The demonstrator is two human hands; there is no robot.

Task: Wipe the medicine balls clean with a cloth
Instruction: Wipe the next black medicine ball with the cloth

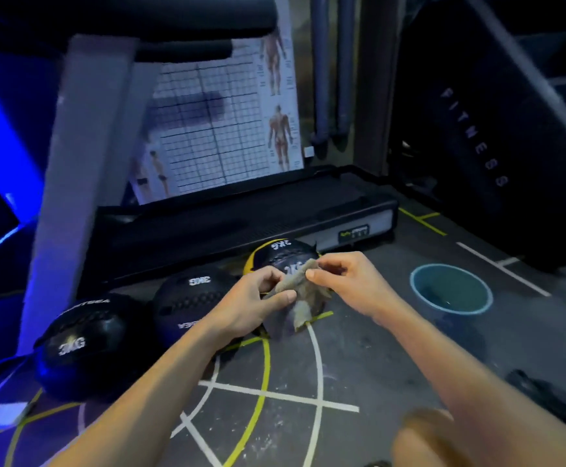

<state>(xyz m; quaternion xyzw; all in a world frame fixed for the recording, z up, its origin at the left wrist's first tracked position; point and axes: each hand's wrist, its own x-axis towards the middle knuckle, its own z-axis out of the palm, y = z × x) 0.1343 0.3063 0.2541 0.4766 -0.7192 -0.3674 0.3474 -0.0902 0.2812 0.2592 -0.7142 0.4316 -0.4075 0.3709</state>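
Cloth: a grey-brown cloth hangs between both hands above the floor, its upper edge stretched from one set of fingertips to the other, the rest drooping below them.
Left hand: the left hand pinches the cloth's lower-left part, fingers curled, thumb laid along the fabric.
Right hand: the right hand pinches the upper corner between thumb and forefinger, other fingers bent.
2KG ball: the black-and-yellow medicine ball sits on the floor just beyond the fingers, partly hidden by the cloth.
3KG balls: one black ball lies left of the left fingers, another further left and nearer.
Bucket: a teal-rimmed bucket stands right of the right hand.
Treadmill: a black treadmill deck lies behind the balls.
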